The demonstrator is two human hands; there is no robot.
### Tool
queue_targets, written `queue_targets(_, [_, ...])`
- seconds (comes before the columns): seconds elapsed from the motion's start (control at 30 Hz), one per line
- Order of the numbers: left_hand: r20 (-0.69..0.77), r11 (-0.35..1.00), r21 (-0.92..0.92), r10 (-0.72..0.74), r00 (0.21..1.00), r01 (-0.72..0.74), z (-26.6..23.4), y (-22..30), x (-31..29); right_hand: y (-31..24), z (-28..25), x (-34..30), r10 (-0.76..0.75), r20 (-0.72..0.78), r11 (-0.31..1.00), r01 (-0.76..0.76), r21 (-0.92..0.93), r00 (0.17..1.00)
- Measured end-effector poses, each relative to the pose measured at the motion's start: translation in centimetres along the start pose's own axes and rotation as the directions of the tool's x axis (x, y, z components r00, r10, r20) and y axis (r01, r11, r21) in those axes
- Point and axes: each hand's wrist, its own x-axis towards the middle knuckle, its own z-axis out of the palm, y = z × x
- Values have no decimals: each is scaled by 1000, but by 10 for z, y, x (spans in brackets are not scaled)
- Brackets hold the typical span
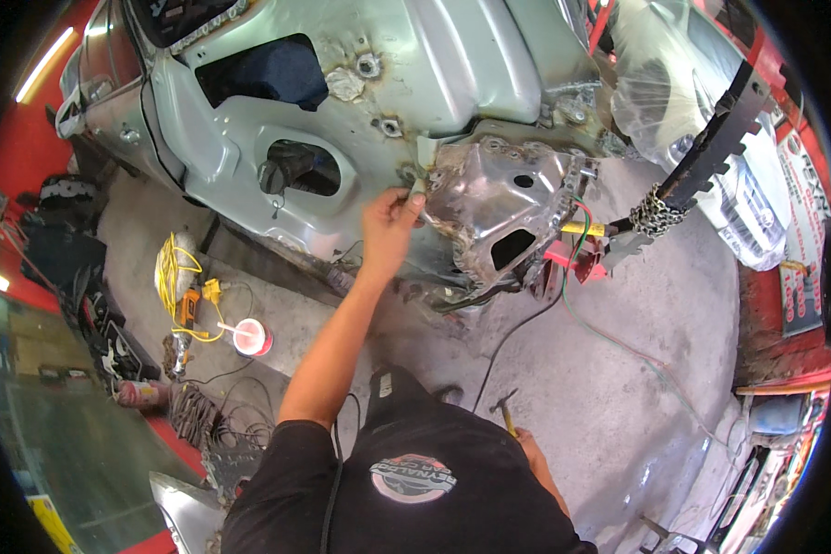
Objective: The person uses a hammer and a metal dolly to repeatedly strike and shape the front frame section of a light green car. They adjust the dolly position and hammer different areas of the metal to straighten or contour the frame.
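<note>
My left hand [391,231] reaches up to the stripped car body [369,148], thumb and fingers pinched on a small pale metal tab [418,187]. That tab is at the left edge of a bare, shiny metal panel [499,189] with one round and one larger angular opening. Whether the tab is part of the panel, I cannot tell. Low by my right side, my right hand [526,445] is closed round the handle of a hammer [507,413], its head pointing away from me. My body partly hides the right forearm.
A toothed steel post [711,138] wrapped in chain [655,213] stands right of the panel. Hoses and cables [619,346] cross the floor. At left lie an orange power tool [187,309], a yellow cord [168,277] and a small tub [252,338]. A plastic-covered car [683,102] stands behind.
</note>
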Motion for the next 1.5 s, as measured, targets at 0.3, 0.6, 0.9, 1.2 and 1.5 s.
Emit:
queue_targets(0.3, [488, 895, 307, -440, 753, 324, -18, -78, -141, -305, -5, -79, -326, -325, 915, 382, 126, 888])
queue_targets(0.6, [827, 761, -129, -271, 493, 635, -34, 33, -98, -499, 74, -130, -488, -597, 669, 712, 213, 637])
queue_targets(0.9, [587, 927, 135, -360, 725, 351, -105, 56, -17, -542, 74, -134, -440, -747, 690, 720, 72, 497])
queue_targets(1.2, [538, 913, 373, -67, 840, -166, -97, 92, 70, -512, 90, -119, -221, -663, 802, 520, 295, 716])
queue_targets(1.5, [588, 762, 490, 69, 806, -423, -64, 103, 97, -490, 87, -119, -254, -616, 796, 523, 305, 746])
